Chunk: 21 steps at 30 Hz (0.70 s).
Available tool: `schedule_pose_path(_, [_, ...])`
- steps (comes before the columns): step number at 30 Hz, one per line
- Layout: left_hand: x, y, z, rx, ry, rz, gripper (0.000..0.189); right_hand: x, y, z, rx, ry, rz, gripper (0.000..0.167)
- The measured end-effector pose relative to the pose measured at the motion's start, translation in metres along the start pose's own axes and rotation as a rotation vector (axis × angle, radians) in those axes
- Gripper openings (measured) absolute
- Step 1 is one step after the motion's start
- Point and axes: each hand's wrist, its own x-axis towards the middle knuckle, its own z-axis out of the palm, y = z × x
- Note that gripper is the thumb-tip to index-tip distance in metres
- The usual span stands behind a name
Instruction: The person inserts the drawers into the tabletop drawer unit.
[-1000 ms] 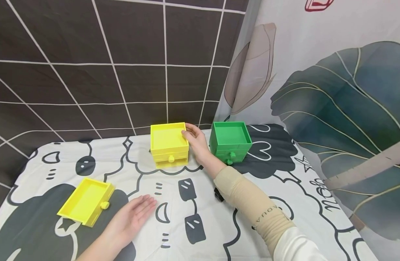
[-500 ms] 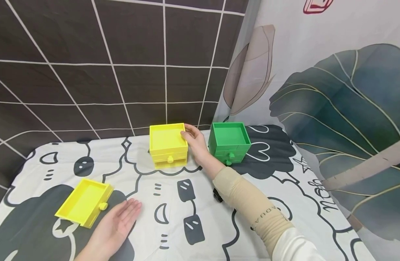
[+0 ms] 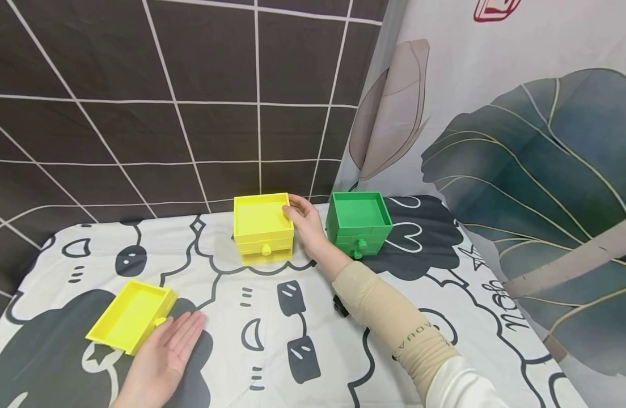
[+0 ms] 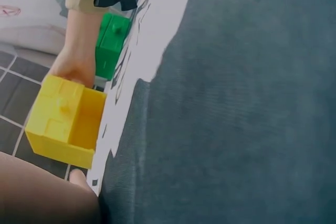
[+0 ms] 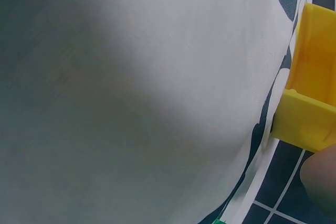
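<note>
My right hand point(image 3: 309, 228) holds a small yellow drawer cabinet point(image 3: 263, 215) by its right side, the thumb on the top rim. Its lower slot is an open gap, while the drawer above it is in, as the left wrist view of the cabinet point(image 4: 60, 111) also shows. At the lower left, a loose yellow drawer point(image 3: 131, 314) lies tilted on the cloth, its round knob point(image 3: 160, 321) facing right. Beside that knob is my left hand point(image 3: 160, 360), palm up with straight fingers, holding nothing. Whether it touches the drawer I cannot tell.
A green drawer cabinet point(image 3: 360, 221) stands just right of my right hand. The table is covered by a black-and-white patterned cloth point(image 3: 272, 368). Behind it hangs a dark gridded backdrop point(image 3: 216, 130), with a leaf-printed curtain point(image 3: 466, 34) on the right.
My left hand has moved left, from the middle of the cloth to the loose yellow drawer. My right hand stays on the yellow cabinet.
</note>
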Motion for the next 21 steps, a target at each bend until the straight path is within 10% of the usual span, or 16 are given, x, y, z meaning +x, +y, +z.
schedule_pose_path(12, [-0.0022, 0.0065, -0.0034, -0.218, 0.028, -0.048, 0.048, -0.0009, -0.0001, 0.0011, 0.009, 0.0, -0.01, 0.047])
schedule_pose_path(21, [0.0009, 0.0026, -0.0039, -0.18, 0.064, 0.021, 0.047, 0.0002, 0.0002, 0.0014, 0.008, 0.002, -0.007, 0.047])
